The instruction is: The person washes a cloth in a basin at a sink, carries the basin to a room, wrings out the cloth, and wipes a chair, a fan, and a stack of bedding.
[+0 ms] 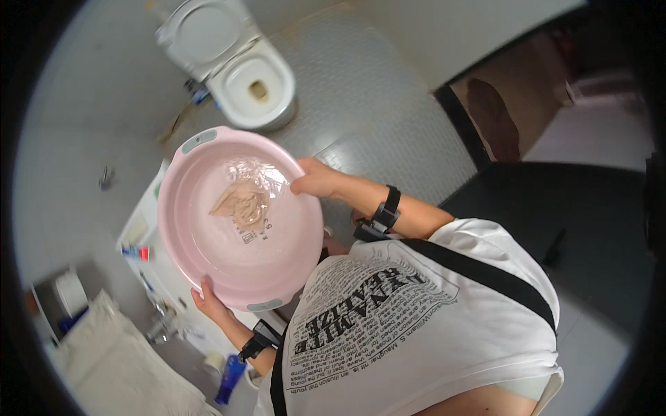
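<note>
A round pink plastic basin (187, 249) with grey-green handle insets is held up in front of my white T-shirt (416, 322). Water lies in it, and a crumpled beige cloth (242, 205) sits wet near the middle. My right hand (317, 178) grips the rim at the upper right, thumb over the edge. At the lower left, my left hand (212, 302) holds the opposite part of the rim, with its other fingers partly hidden beneath. Both forearms wear black straps with small devices.
A toilet (255, 88) with its lid raised stands beyond the basin. Partly under the basin is a white washbasin counter (179, 291) with a metal faucet (162, 327), a toothpaste tube (136, 252) and a blue bottle (230, 378). A towel (119, 359) hangs lower left; a doorway threshold (462, 127) lies right.
</note>
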The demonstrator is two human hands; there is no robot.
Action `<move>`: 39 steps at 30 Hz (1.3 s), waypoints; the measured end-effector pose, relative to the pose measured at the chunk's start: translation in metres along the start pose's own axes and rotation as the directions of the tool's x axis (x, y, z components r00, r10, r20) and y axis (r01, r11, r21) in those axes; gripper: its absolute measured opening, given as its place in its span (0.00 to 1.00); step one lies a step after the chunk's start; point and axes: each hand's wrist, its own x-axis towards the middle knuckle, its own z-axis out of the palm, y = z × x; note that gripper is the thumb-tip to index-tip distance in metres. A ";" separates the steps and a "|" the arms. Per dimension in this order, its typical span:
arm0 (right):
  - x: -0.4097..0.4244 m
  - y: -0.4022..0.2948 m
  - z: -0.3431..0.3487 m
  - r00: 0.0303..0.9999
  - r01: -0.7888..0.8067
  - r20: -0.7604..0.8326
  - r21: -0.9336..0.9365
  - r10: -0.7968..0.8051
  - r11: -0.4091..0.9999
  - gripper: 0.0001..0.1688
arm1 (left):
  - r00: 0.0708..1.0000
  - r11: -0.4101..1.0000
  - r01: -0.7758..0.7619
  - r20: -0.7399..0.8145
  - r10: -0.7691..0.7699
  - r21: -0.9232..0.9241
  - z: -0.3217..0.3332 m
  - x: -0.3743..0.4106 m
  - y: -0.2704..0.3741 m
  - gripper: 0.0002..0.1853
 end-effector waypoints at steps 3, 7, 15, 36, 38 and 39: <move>0.001 0.009 0.009 0.996 0.070 0.048 0.059 -0.073 0.996 0.27 | 0.999 0.998 0.039 0.009 -0.039 -0.050 -0.009 -0.005 0.001 0.15; -0.011 0.005 0.012 0.996 0.080 0.044 0.009 -0.080 0.997 0.27 | 0.998 0.993 0.053 -0.008 -0.054 -0.105 -0.015 -0.009 -0.020 0.13; -0.055 0.004 -0.154 0.869 0.262 -0.471 0.176 -0.153 0.949 0.23 | 0.881 0.990 -0.135 0.462 0.106 0.029 0.240 0.043 0.050 0.08; -0.187 -0.009 -0.483 0.212 0.625 -0.911 0.405 0.355 0.668 0.24 | -0.001 0.950 -0.297 0.995 -0.104 0.099 0.871 -0.174 0.145 0.04; -0.209 -0.053 -0.585 0.178 0.628 -0.938 0.340 0.297 0.700 0.26 | -0.014 0.984 -0.171 0.999 -0.043 0.040 0.960 -0.229 0.177 0.04; -0.196 -0.043 -0.576 0.167 0.618 -0.925 0.368 0.342 0.694 0.26 | -0.006 0.977 -0.202 0.997 -0.074 0.071 0.956 -0.220 0.170 0.04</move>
